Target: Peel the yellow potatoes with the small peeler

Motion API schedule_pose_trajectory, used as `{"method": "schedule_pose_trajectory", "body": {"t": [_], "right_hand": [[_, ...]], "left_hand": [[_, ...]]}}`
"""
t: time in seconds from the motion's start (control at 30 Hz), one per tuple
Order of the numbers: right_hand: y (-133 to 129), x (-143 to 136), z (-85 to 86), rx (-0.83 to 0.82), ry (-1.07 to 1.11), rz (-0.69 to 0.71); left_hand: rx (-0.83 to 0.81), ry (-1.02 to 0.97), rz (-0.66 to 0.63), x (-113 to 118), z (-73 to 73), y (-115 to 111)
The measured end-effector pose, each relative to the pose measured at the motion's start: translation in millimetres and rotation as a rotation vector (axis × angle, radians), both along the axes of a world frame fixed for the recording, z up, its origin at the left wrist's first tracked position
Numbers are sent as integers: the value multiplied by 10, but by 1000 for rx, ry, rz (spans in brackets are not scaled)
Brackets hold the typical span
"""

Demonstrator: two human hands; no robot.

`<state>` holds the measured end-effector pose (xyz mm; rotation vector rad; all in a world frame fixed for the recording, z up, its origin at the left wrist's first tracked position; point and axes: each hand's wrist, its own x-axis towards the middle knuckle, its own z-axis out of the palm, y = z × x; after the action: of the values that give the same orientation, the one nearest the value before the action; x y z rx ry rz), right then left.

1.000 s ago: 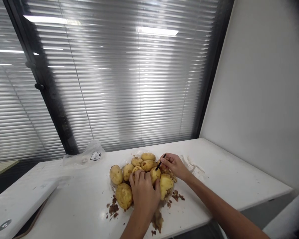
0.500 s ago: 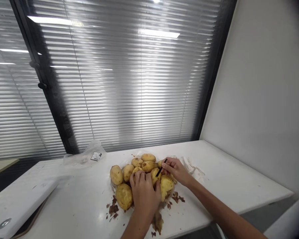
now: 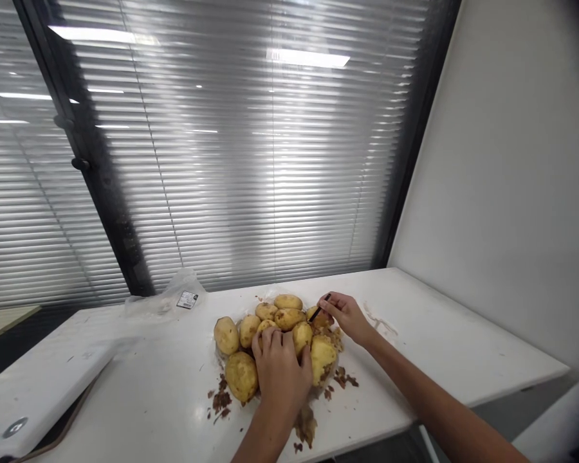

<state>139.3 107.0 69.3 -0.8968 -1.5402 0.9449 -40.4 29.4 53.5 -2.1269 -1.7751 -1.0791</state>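
Observation:
My left hand (image 3: 284,370) lies over the near part of a heap of potatoes, its fingers curled and its thumb apart, gripping a potato (image 3: 302,336) that shows between thumb and fingers. A slim black stick-like tool (image 3: 319,308) is pinched in my right hand (image 3: 342,313), slanting down to the left, its lower tip close to the potatoes; its exact kind is not clear. Around the hands sit several more yellowish potatoes, among them a large one (image 3: 242,377) at the left and a partly brown one (image 3: 323,360) at the right.
Brown peel scraps (image 3: 305,424) litter the white table (image 3: 164,379). A clear plastic bag (image 3: 168,302) with a label lies at the back left, a white flat device (image 3: 43,392) at the front left. Blinds (image 3: 270,161) and a wall (image 3: 502,193) border the table.
My right hand has moved slightly up and away with the black tool, off the potato by my left thumb. My left hand has stayed in place.

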Motion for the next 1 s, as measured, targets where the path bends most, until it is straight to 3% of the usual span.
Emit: {"method": "schedule_pose_trajectory", "body": {"t": [0.17, 0.33, 0.53, 1.0], "right_hand": [[-1, -23, -19, -29, -10, 53], [51, -8, -23, -23, 31, 10], [10, -31, -25, -60, 18, 92], [14, -74, 49, -50, 23, 64]], "left_hand": [[-10, -11, 5, 10, 25, 3], [-16, -15, 6, 16, 33, -11], [-12, -10, 6, 12, 17, -3], [-1, -13, -5, 4, 2, 20]]}}
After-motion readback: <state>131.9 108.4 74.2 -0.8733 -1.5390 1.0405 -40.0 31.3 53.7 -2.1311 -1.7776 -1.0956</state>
